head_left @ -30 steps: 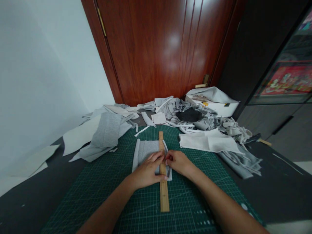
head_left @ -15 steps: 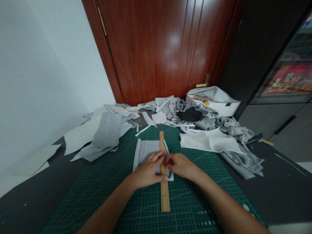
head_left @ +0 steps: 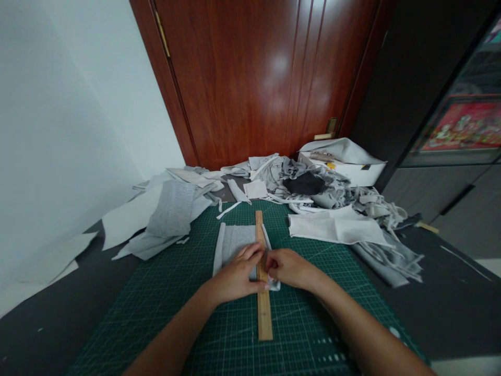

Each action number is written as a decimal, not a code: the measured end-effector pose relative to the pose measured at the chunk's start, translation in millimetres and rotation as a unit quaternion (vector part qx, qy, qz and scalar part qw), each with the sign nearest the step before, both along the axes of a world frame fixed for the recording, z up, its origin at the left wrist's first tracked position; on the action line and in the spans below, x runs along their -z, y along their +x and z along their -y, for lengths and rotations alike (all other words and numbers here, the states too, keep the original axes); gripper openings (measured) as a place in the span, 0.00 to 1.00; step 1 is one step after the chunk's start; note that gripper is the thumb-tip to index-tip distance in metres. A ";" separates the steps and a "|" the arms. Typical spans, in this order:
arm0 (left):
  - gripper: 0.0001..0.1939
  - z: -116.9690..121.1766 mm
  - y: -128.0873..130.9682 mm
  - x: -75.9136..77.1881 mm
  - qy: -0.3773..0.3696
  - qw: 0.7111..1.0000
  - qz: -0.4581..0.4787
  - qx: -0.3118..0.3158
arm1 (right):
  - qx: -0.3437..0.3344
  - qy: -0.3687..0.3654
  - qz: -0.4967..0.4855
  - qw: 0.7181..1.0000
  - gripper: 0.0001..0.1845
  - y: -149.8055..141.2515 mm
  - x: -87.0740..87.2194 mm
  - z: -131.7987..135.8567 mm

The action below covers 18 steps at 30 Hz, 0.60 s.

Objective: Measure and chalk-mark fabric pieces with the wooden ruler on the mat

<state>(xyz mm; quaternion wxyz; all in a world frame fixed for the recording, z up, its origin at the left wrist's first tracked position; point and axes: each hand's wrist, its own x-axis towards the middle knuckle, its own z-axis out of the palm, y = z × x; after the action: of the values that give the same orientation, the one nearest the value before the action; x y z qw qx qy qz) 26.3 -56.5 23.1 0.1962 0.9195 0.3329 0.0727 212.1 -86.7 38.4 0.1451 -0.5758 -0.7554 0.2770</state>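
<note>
The left hand (head_left: 239,275) presses the ruler (head_left: 264,313) onto the gray cloth (head_left: 239,239), fingers spread. The right hand's (head_left: 288,267) fingers pinch the cloth's rolled edge, just beside the ruler, on the green mat (head_left: 219,342).

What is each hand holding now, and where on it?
Left hand presses the ruler flat around its middle; right hand appears to pinch the grey fabric's right edge.
</note>
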 end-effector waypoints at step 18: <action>0.41 -1.6 -2.0 4.6 -0.002 1.000 0.020 0.009 | 0.037 0.030 -0.016 0.999 0.08 0.6 3.1 -5.0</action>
<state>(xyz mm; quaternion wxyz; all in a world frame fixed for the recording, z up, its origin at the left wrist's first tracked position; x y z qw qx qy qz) 24.4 -54.9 18.5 0.2052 0.9203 0.3211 0.0885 212.7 -81.7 35.3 0.1843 -0.5943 -0.7394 0.2572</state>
